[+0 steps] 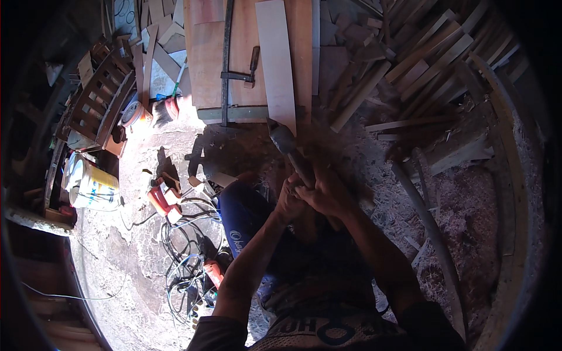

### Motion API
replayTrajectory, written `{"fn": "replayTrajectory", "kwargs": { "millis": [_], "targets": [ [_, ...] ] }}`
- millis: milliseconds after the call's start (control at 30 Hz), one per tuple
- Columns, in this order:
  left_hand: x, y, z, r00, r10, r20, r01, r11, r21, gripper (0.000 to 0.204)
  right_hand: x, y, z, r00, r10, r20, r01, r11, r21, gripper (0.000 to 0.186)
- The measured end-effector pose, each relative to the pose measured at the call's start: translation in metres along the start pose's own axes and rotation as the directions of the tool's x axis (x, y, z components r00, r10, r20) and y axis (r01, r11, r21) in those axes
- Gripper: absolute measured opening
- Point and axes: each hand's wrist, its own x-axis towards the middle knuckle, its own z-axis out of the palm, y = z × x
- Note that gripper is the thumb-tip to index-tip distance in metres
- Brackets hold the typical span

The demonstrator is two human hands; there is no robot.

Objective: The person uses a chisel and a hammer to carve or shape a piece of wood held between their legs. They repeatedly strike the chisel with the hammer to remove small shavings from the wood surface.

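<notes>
Both my hands are closed together in front of my lap. My left hand [290, 200] and my right hand [325, 190] wrap round a dark hand tool [283, 139] with a grey, tapering metal head pointing away from me. Shadow hides the tool's exact kind. Just beyond its tip lies the near end of a long pale board [276, 64]. That board rests on a wide wooden panel [205, 64]. To the left of the board, a bar clamp [226, 76] with a dark handle lies across the panel.
Wood offcuts [430, 58] are heaped at the far right. Left of me are a red power tool [163, 199], tangled cables [175, 251], a white bucket [96, 186] and a slatted wooden piece [100, 96]. Shavings [468, 216] cover the ground on the right, beside a curved pole [430, 222].
</notes>
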Motion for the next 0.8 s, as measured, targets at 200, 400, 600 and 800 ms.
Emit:
{"fn": "replayTrajectory", "kwargs": {
  "millis": [200,400,600,800],
  "targets": [
    [-0.083,-0.022,0.014,0.958,-0.093,0.271,0.077,0.995,0.066,0.025,-0.104,0.021,0.037,0.997,-0.076,-0.029,0.078,0.995,0.061,0.038],
    [-0.077,0.016,0.018,0.797,-0.473,0.375,0.333,0.863,0.380,0.028,-0.138,0.048,0.046,0.992,-0.112,-0.057,0.113,0.993,0.016,0.039],
    [-0.102,-0.060,0.003,0.838,-0.335,0.430,0.377,0.926,-0.015,0.022,-0.124,0.037,0.051,0.989,-0.139,-0.052,0.141,0.989,0.046,0.034],
    [-0.059,-0.003,0.014,0.836,-0.271,0.478,0.153,0.950,0.271,0.022,-0.143,0.012,0.020,0.989,-0.064,-0.131,0.064,0.998,-0.005,0.036]
  ]
}}
